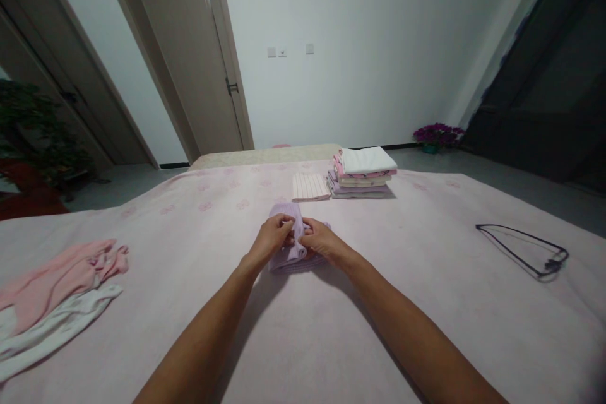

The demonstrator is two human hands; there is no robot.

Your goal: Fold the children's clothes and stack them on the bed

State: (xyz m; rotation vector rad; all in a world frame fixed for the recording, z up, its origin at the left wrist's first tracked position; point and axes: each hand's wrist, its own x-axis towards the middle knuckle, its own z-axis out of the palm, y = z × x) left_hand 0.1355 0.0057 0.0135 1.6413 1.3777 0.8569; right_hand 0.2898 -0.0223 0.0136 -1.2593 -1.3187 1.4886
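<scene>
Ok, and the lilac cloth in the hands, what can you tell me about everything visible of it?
The lilac cloth looks soft and finely ribbed. It is partly folded, with layers beneath and a raised fold between the left hand and the right hand, whose fingers grip it. Its lower layers lie on the pale pink cover, nearer the camera than the striped cloth. The hands hide part; its garment type is unclear.

Garment (296, 254) lilac; cloth (310, 187) pale, striped; bedspread (189, 278) pale pink, flower-patterned.

Soft, dim light drops faint shadows beside the forearms (221, 315), while wide-angle distortion tilts the door (182, 50).
</scene>
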